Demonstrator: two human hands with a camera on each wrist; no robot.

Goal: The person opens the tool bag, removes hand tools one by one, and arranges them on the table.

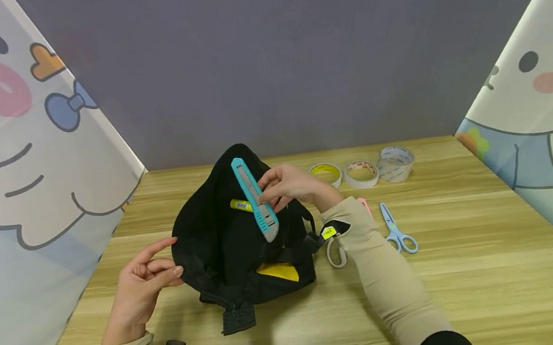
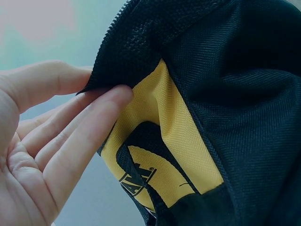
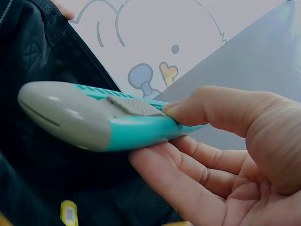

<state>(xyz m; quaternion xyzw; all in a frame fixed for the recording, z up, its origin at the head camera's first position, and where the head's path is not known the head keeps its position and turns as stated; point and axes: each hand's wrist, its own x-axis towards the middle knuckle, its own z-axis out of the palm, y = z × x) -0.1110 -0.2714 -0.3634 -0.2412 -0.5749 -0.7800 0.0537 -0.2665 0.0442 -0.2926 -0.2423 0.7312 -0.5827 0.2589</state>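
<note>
A black bag (image 1: 199, 261) with yellow fabric parts stands on the table, its mouth spread wide. At its left rim, my left hand (image 1: 141, 284) pinches the zippered edge between thumb and fingers, seen close up in the left wrist view. Over the opening, my right hand (image 1: 290, 185) holds a turquoise utility knife (image 1: 253, 192) with a grey end between thumb and fingers; no blade shows. Inside the bag lies a small yellow item with a label (image 1: 241, 205), visible also low in the right wrist view. The bag's bottom is too dark to make out.
Behind the right forearm stand a yellow-cored tape roll (image 1: 326, 173), a white tape roll (image 1: 361, 174) and clear tape (image 1: 396, 164). Blue scissors (image 1: 398, 232) lie right of the forearm, near a partly covered pink item (image 1: 365, 208). A grey handle loop (image 1: 336, 254) shows beside the bag.
</note>
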